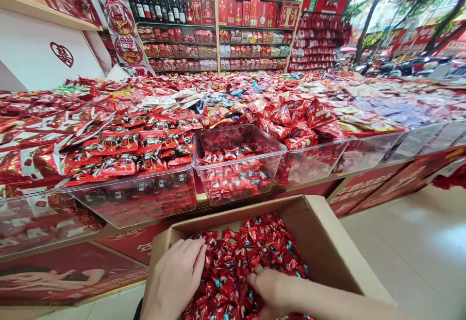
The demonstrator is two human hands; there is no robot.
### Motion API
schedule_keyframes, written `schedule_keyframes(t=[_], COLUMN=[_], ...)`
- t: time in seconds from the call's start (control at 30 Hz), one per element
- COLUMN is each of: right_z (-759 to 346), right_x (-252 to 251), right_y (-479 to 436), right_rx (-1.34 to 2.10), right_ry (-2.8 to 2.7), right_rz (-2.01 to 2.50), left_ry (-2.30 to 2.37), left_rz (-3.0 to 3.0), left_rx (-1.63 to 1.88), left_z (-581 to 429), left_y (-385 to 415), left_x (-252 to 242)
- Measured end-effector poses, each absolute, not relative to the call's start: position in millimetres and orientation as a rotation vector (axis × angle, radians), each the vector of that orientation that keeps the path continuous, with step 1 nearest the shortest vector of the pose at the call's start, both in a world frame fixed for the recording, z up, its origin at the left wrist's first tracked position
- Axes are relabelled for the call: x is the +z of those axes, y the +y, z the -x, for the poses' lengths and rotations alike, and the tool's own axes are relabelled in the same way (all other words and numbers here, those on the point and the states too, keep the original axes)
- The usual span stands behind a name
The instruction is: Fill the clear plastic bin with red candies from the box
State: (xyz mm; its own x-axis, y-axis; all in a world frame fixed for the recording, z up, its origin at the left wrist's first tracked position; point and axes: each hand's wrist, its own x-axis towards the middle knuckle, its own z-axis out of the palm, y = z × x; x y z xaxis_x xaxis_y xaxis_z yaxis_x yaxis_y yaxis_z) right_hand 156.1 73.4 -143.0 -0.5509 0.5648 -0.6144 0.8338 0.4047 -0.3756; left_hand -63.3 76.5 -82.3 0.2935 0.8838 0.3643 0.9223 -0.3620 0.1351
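Observation:
An opened cardboard box (327, 242) in front of me holds a heap of small red twist-wrapped candies (255, 235). My left hand (178, 271) is at the box's left side, back upward, its thumb against the candies. Its fingers curl down out of sight, so what they grip is hidden. Deep among the wrapped candies, my right hand (271, 288) has its fingers bent around some of them, the fingertips partly buried. Just beyond the box stands a clear plastic bin (240, 160), partly filled with similar red candies.
To the left, a clear bin (141, 198) is heaped with red-and-black packets. Another bin (313, 160) on the right has bigger red packets. Shelves (218, 19) with bottles and boxes rise at the back. Tiled floor (418, 242) shows at right.

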Motion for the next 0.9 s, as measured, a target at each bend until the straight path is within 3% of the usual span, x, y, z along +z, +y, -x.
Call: schedule_keyframes(t=[0.1, 0.2, 0.33, 0.47, 0.57, 0.7, 0.9], right_z=[-157.4, -167.4, -179.8, -180.1, -175.8, -172.7, -176.0], right_x=[-179.4, -176.5, -157.8, -141.7, -135.8, -139.8, -156.8], right_y=[59.7, 60.9, 76.1, 80.2, 77.2, 74.3, 73.6], right_rx=[-1.089, -1.436, -2.233, -2.883, -2.950, -2.776, -2.804], right_ry=[2.333, 2.388, 1.952, 1.595, 1.666, 1.912, 1.819], right_rz=[-1.332, -1.510, -1.809, -1.624, -1.553, -1.705, -1.514], left_ry=[-1.800, -1.938, -2.194, -2.461, -2.622, -2.896, -3.001], left_rz=[2.486, 2.525, 2.555, 2.701, 2.808, 2.665, 2.592], left_rx=[-0.576, -0.630, -0.904, -1.209, -1.336, -1.413, -1.317], left_z=[63.7, 63.3, 49.3, 14.9, -6.5, -11.1, -5.3], left_y=[75.6, 75.8, 72.2, 60.1, 53.9, 53.2, 48.7], left_x=[-80.7, -78.2, -81.1, -94.6, -105.1, -115.2, -126.5])
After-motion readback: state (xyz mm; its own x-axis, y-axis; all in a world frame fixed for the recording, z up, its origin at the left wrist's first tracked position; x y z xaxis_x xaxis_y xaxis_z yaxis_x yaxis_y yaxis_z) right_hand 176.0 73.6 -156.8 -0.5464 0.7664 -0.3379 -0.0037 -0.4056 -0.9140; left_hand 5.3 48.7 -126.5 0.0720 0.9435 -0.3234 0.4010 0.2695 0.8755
